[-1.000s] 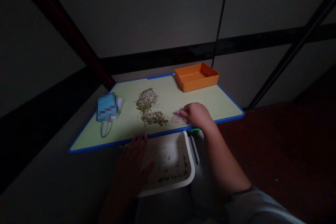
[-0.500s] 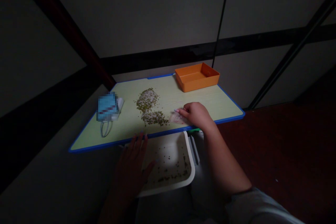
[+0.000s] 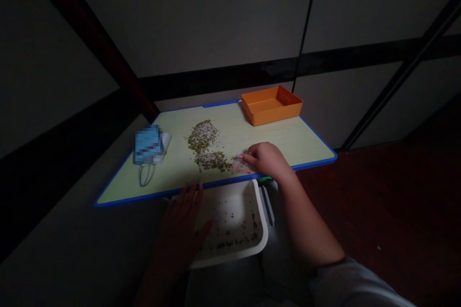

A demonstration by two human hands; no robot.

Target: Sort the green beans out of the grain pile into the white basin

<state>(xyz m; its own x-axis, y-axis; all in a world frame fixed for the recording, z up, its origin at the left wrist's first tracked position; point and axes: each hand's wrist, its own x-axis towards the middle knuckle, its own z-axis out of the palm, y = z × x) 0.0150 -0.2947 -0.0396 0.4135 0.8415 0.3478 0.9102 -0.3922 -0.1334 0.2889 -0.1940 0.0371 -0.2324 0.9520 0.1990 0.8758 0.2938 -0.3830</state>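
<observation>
Right hand (image 3: 269, 159) grasps clear piece (image 3: 239, 168), presumably light, slick, best held by its edge; left hand (image 3: 181, 220) lies spread.

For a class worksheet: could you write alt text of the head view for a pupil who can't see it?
A person's right hand holds a see-through piece with reddish marks beside mixed green and pale grains on a blue-edged table. The left hand spreads over a white tray with dark bits; an orange box stands at the back right.
</observation>
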